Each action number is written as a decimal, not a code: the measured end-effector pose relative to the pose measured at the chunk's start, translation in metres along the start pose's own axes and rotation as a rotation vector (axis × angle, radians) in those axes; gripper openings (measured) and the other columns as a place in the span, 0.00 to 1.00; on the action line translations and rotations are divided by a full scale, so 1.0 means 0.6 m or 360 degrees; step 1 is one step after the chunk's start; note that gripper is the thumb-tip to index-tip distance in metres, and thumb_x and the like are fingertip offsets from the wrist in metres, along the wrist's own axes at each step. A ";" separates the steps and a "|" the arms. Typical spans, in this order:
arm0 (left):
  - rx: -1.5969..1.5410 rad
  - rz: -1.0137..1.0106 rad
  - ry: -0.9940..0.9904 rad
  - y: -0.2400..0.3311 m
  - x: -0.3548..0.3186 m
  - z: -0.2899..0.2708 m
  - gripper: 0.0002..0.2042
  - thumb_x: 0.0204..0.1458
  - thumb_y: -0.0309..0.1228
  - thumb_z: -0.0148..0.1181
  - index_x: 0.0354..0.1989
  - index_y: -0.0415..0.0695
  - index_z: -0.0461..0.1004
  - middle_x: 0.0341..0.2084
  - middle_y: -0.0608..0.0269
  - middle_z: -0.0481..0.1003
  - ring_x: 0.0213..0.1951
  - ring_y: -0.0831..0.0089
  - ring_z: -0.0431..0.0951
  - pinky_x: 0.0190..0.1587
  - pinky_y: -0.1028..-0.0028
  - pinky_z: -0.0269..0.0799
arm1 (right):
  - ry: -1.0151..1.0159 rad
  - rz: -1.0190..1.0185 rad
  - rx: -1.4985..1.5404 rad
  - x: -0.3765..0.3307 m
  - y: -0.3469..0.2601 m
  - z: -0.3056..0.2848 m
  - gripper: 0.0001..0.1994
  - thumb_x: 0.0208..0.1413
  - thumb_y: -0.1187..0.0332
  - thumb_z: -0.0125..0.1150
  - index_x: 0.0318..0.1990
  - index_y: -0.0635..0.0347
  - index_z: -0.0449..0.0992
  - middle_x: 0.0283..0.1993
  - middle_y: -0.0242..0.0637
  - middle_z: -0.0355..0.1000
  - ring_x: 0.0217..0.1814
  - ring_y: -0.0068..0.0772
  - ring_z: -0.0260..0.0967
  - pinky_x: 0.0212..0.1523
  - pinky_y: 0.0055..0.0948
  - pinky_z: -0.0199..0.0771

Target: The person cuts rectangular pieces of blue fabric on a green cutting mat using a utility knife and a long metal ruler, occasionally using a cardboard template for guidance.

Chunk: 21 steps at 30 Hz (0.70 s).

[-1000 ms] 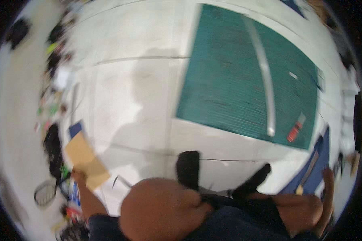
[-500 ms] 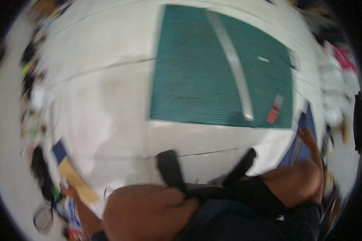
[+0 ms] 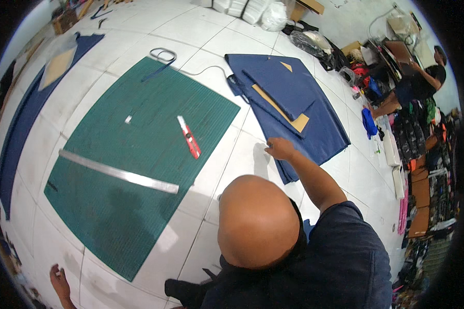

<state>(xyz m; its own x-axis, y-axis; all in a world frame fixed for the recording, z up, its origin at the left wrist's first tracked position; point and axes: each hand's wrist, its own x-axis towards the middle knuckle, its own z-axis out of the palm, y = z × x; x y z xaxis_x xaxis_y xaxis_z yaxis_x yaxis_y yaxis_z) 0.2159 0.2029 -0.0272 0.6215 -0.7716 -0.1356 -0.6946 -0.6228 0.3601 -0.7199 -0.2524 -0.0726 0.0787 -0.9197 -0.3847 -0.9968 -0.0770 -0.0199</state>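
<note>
The right hand reaches out to the near edge of the folded blue fabric, which lies on the floor toward its far right side. The fingers are loosely bent with their tips at the cloth's edge; whether they pinch it I cannot tell. A tan cardboard strip sits between the fabric's layers.

Just left of the fabric, a green cutting mat covers the middle of the floor. On it lie a red utility knife and, closer in, a long metal ruler, well apart from the hand. A grey cable runs along the mat's far corner. A second, long blue cloth stretches along the floor's left edge.

The floor is white tile. Bags and boxes crowd the right edge, where another person sits.

The left hand rests on the floor at the near left corner, too small and warped to read its fingers. The person's own head and dark shirt hide the near floor.
</note>
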 end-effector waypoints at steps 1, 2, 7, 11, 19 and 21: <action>-0.0002 0.0132 -0.0029 0.096 0.046 -0.008 0.17 0.62 0.26 0.58 0.59 0.35 0.71 0.54 0.50 0.74 0.49 0.61 0.76 0.48 0.66 0.73 | 0.0066 0.0147 0.0063 0.014 0.019 -0.008 0.20 0.57 0.54 0.63 0.50 0.57 0.78 0.52 0.48 0.78 0.56 0.54 0.75 0.55 0.50 0.74; -0.0043 0.0224 -0.0044 0.204 0.074 0.003 0.17 0.62 0.26 0.58 0.58 0.35 0.71 0.53 0.50 0.74 0.49 0.61 0.76 0.48 0.66 0.73 | 0.0225 0.0209 0.0070 0.032 0.050 -0.017 0.19 0.57 0.55 0.63 0.49 0.57 0.79 0.51 0.48 0.78 0.56 0.53 0.75 0.54 0.50 0.75; 0.0002 0.0514 -0.0330 0.534 0.117 0.089 0.16 0.58 0.24 0.60 0.55 0.36 0.72 0.48 0.48 0.75 0.48 0.58 0.76 0.49 0.65 0.73 | 0.0710 0.0574 0.0156 0.159 0.171 -0.021 0.25 0.53 0.61 0.65 0.58 0.61 0.72 0.56 0.52 0.72 0.57 0.57 0.72 0.57 0.49 0.74; 0.0541 0.0631 -0.0845 0.608 0.088 0.190 0.20 0.50 0.29 0.67 0.53 0.38 0.75 0.48 0.48 0.76 0.47 0.53 0.78 0.51 0.60 0.74 | 0.0926 0.0577 0.0010 0.260 0.152 -0.028 0.27 0.55 0.63 0.63 0.62 0.59 0.67 0.55 0.47 0.70 0.59 0.52 0.70 0.56 0.49 0.75; 0.0043 -0.0070 -0.1262 0.592 0.096 0.219 0.22 0.47 0.28 0.70 0.52 0.34 0.77 0.48 0.46 0.80 0.47 0.61 0.82 0.49 0.65 0.77 | 0.0750 0.0684 -0.0186 0.354 0.222 0.012 0.15 0.61 0.66 0.54 0.54 0.59 0.73 0.48 0.42 0.77 0.48 0.53 0.78 0.47 0.52 0.79; 0.0208 0.0047 -0.1026 0.511 0.118 0.222 0.21 0.48 0.28 0.69 0.52 0.35 0.78 0.46 0.48 0.81 0.47 0.61 0.82 0.50 0.65 0.76 | 0.0696 0.0565 -0.0087 0.352 0.252 0.007 0.13 0.61 0.66 0.53 0.51 0.59 0.73 0.47 0.42 0.79 0.45 0.56 0.80 0.46 0.53 0.80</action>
<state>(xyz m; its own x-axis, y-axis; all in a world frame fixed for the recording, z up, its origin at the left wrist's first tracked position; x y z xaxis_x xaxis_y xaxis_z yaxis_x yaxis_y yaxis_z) -0.0013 -0.0596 -0.0490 0.2883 -0.6862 -0.6678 -0.7715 -0.5796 0.2624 -0.8543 -0.4570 -0.1606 -0.2521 -0.9659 0.0595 -0.9620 0.2568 0.0930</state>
